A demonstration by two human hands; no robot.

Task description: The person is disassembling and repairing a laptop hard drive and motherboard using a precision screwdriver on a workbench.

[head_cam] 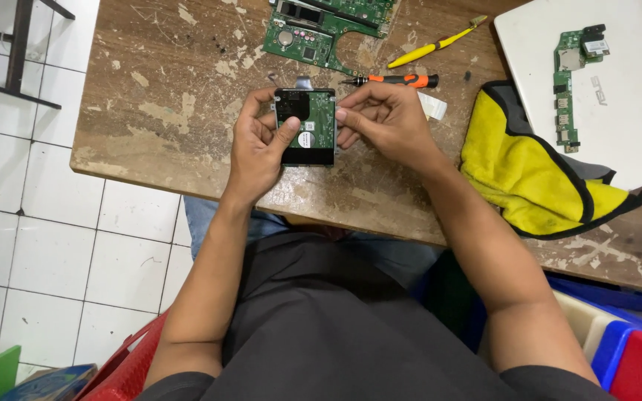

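A small hard drive (pixel 313 128) with a green circuit board on its upturned side is held over the worn wooden table (pixel 165 82). My left hand (pixel 255 148) grips it from the left, thumb resting on the board. My right hand (pixel 384 122) pinches its right edge with the fingertips. Just behind my right hand lies a black and orange screwdriver (pixel 399 79), flat on the table.
A green motherboard (pixel 325 26) lies at the table's far edge. A yellow plastic pry tool (pixel 432 46) sits beside it. A yellow and black cloth (pixel 533 171) lies to the right, next to a white laptop shell (pixel 626 82) bearing a narrow green board (pixel 570 85). White tiled floor lies left.
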